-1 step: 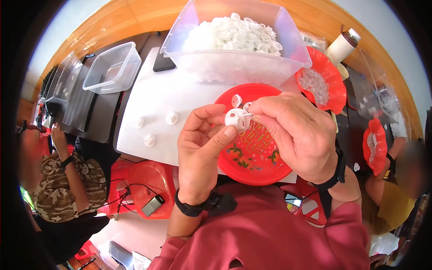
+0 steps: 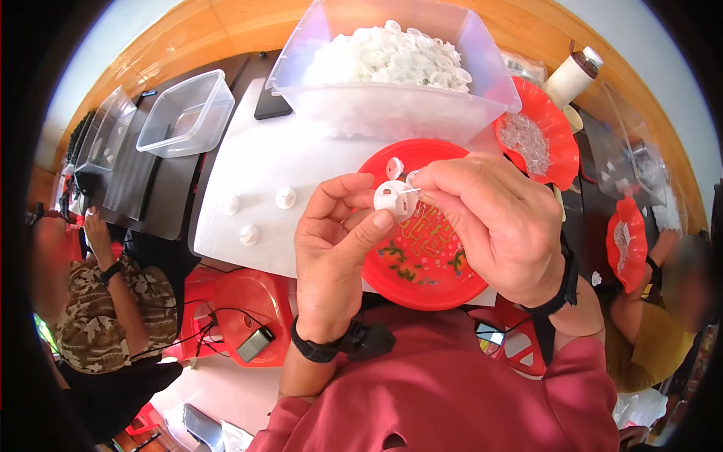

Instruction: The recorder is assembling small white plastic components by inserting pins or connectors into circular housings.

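My left hand (image 2: 331,248) grips a small white round plastic part (image 2: 388,197) with slots in it, thumb in front and fingers curled behind. My right hand (image 2: 497,218) pinches a thin whitish pin-like piece (image 2: 413,190) between thumb and forefinger, its tip against the side of the white part. Both hands are above a red plate (image 2: 422,294) with a printed pattern. Another white plastic part (image 2: 395,167) lies in the plate behind the held one. Fingers partly hide a further white piece beside it.
Behind the plate stands a large clear bin (image 2: 376,113) heaped with white parts. Several white parts (image 2: 285,197) sit on the white board (image 2: 263,158). A clear box (image 2: 188,113) is at left, a red dish (image 2: 561,162) of clear pieces at right. People sit on both sides.
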### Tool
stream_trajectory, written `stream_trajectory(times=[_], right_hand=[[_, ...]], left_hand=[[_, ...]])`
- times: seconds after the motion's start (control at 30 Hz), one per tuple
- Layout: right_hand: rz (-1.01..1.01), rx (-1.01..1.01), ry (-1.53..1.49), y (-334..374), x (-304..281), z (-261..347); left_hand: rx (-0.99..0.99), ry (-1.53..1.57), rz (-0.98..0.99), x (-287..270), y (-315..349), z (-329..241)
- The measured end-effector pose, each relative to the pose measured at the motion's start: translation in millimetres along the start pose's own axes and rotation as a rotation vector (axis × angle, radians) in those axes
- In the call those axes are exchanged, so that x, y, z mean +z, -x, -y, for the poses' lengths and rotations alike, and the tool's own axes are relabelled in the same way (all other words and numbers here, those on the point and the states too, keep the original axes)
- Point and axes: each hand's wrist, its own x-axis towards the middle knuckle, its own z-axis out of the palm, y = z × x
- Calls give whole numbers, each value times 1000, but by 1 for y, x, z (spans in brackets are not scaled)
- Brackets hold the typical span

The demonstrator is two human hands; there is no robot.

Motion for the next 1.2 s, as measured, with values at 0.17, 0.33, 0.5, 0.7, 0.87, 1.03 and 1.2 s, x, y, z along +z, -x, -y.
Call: stream_trajectory(times=[0.17, 0.33, 0.5, 0.7, 0.87, 1.03, 1.2], right_hand=[[58, 8, -9, -4, 2, -2], [67, -20, -7, -4, 3, -8], [71, -9, -26, -3, 3, -12], [74, -26, -42, -1, 5, -17], [57, -36, -27, -1, 5, -17], [54, -40, -32, -1, 6, -17], [56, -30, -28, -1, 8, -14]], left_hand=[[50, -20, -34, 2, -3, -2], [126, -77, -48, 2, -4, 0], [160, -101, -83, 3, -7, 1], [142, -160, -81, 6, -8, 2], [136, -112, -87, 5, -11, 4], [130, -115, -105, 6, -10, 3], [131, -124, -97, 3, -9, 4]])
